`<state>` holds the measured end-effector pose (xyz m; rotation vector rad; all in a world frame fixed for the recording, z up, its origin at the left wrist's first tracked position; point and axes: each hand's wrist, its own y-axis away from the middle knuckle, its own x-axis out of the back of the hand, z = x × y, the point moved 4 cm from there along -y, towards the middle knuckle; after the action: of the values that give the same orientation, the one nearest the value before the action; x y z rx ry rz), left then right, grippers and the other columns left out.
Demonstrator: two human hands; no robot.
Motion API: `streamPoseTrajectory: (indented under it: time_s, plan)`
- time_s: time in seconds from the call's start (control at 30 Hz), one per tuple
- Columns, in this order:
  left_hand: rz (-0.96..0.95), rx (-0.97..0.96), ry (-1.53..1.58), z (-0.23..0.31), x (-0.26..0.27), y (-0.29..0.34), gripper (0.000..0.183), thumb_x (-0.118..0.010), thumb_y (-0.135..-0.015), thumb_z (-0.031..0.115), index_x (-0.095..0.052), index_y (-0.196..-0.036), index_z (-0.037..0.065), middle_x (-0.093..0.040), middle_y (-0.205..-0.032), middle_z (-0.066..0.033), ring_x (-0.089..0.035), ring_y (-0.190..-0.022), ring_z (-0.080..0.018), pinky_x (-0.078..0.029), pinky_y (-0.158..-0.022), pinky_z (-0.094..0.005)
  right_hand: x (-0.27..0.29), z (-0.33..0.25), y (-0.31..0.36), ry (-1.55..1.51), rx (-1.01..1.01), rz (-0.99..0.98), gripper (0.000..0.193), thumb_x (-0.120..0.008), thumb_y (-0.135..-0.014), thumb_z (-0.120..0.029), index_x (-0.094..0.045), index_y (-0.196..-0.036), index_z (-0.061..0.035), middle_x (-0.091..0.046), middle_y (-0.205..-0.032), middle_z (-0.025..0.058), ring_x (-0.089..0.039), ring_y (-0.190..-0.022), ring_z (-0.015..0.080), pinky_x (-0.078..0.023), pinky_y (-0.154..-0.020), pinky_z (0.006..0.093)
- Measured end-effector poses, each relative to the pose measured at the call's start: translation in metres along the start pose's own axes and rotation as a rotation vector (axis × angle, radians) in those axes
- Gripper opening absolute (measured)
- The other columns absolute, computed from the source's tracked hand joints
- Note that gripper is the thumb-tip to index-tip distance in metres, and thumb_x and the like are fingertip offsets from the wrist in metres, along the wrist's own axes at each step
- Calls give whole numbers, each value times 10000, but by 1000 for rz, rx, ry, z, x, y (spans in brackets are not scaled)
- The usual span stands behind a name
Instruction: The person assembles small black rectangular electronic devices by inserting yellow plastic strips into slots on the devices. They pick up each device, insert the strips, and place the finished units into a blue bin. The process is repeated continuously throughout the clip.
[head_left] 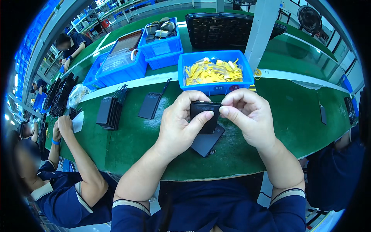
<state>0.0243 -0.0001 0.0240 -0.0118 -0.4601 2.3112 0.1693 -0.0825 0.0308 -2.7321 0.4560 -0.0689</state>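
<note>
My left hand (178, 123) is closed around a flat black rectangular pack (208, 125), its thumb across the front and its fingers behind. At the pack's upper right corner, the thumb and forefinger of my right hand (249, 118) are pinched together; what lies between them is hidden. Small light-coloured spots show along the pack's top edge. Below it on the green table (143, 154) lies a second flat black pack (207, 142), partly covered by the held one. Another black pack (150, 106) with a dark lead lies left of my hands, beside a stack of similar packs (109, 113).
Beyond my hands stands a blue bin (241, 56) of yellow-and-white strips. More blue bins (160, 48) stand at the back left, and a black tray (220, 31) leans behind. A white post (262, 34) rises behind the strip bin. A co-worker's arms (83, 150) reach in at left.
</note>
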Motion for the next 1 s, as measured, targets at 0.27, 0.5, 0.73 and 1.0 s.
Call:
streamPoseTrajectory:
  time_s: [0.27,0.5,0.73,1.0]
  plan:
    - [29,-211,-143,3,-6,0,135,-600,-866,79,-535,-976,35,-551,-893,-69,-543,-799,-149,-446,-711,-274,-4,-5,2,110,63,-40,88,-683,-790,-40,-618,-833,1,-607,-770,37,-583,-711,109,-478,-673,246]
    - [-64,-178,-118,5,-4,1,116,-598,-865,81,-535,-947,28,-539,-896,-48,-507,-828,-124,-406,-749,-253,-4,-19,0,374,262,-131,96,-697,-754,-56,-619,-787,-10,-593,-724,71,-571,-643,157,-455,-594,270]
    - [-127,-194,-2,5,-5,1,112,-626,-822,104,-558,-888,43,-547,-829,-47,-528,-764,-152,-421,-685,-272,-3,-19,-2,269,255,-239,103,-725,-732,-69,-638,-768,-29,-606,-704,54,-570,-620,145,-450,-587,263]
    - [-262,-65,237,4,-12,5,154,-631,-854,99,-534,-960,44,-526,-927,-20,-501,-847,-95,-418,-764,-244,-1,-10,-4,-91,1,-341,127,-750,-739,-47,-638,-794,-20,-634,-753,30,-592,-683,91,-471,-627,230]
